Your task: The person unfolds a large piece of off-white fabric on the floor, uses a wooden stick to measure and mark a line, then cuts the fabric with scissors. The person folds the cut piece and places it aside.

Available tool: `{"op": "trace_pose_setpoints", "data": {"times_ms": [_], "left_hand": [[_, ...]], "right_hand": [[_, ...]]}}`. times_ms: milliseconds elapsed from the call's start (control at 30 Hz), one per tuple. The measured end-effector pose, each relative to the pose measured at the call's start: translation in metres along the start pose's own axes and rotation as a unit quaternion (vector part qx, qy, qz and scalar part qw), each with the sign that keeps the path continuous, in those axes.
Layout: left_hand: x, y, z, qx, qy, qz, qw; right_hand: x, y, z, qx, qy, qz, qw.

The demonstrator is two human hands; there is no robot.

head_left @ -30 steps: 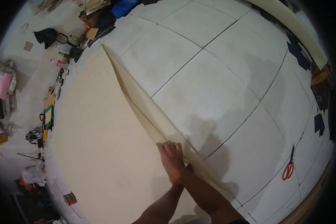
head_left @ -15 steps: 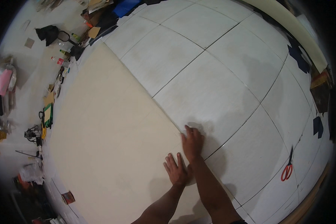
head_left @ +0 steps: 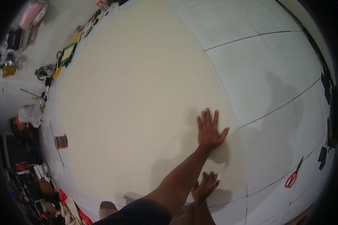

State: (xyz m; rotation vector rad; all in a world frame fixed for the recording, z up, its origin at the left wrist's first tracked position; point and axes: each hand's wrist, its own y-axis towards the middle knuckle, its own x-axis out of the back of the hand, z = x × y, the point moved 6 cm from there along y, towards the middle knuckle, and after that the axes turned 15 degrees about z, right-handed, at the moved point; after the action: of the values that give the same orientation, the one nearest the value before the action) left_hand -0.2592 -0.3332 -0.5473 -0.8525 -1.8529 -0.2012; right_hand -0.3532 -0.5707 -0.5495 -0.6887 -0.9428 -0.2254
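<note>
A large cream-coloured sheet (head_left: pixel 139 93) lies flat over the tiled floor; whether it is paper, cloth or another material I cannot tell. My left hand (head_left: pixel 210 131) rests palm down on it, fingers spread, close to the sheet's right edge. Nearer to me, below the left hand, is my right hand (head_left: pixel 205 186), with its fingers apart and slightly bent and nothing visible in them. It is over the near right part of the sheet; whether it touches the surface is unclear. My left forearm crosses in front of the sheet's near side.
Red-handled scissors (head_left: pixel 291 179) lie on the white tiles (head_left: pixel 266 78) to the right, with dark blue scraps (head_left: pixel 322 157) beyond. A small reddish box-like item (head_left: pixel 61 141) sits by the sheet's left edge. Tools, bags and piled goods line the left side.
My left hand has moved forward and right across the sheet, fingers now spread. My right hand has come back from the sheet's edge toward me. The whole view has shifted and turned.
</note>
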Motion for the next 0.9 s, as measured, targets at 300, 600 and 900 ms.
{"op": "trace_pose_setpoints", "data": {"times_ms": [300,600,900], "left_hand": [[0.12,-0.201,0.074,-0.17,-0.201,0.053,0.963],[0.297,-0.675,0.517,0.228,0.135,-0.011,0.964],[0.134,-0.876,0.65,0.363,0.001,0.16,0.918]], "right_hand": [[-0.011,-0.017,0.015,0.022,-0.128,-0.162,0.978],[-0.022,-0.008,0.004,0.062,-0.159,-0.176,0.969],[-0.058,-0.062,0.048,0.158,-0.169,-0.29,0.929]]}}
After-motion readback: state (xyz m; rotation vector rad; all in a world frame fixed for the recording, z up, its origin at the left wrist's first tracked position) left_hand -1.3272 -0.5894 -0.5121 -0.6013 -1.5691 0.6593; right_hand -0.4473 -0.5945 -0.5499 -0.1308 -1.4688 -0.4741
